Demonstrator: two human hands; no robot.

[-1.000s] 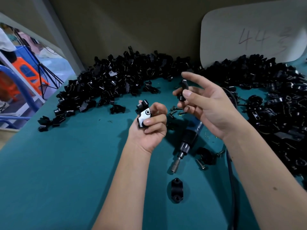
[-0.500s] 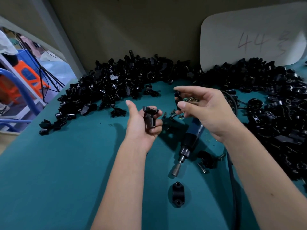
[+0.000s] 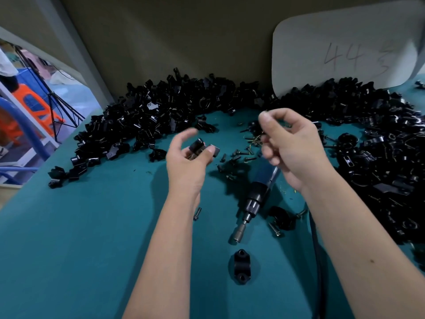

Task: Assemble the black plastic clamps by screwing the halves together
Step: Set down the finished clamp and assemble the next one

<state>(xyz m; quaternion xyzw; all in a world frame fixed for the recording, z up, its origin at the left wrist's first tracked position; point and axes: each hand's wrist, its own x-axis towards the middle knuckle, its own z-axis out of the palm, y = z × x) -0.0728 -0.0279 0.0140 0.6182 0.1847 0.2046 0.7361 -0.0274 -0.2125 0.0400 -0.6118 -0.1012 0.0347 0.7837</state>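
At mid-frame the left hand (image 3: 187, 162) is gripping a black clamp half (image 3: 202, 147), its fingers curling around it. The right hand (image 3: 292, 146) is hovering right of centre with fingers curled and thumb meeting forefinger; whether it is pinching anything cannot be told through blur. Below them a powered screwdriver (image 3: 253, 201) is lying on the teal table (image 3: 80, 238), loose screws (image 3: 239, 155) scattered just above it. An assembled clamp (image 3: 240, 265) is resting lower centre. A heap of black clamp parts (image 3: 161, 111) is filling the upper frame beneath a white board (image 3: 345, 49).
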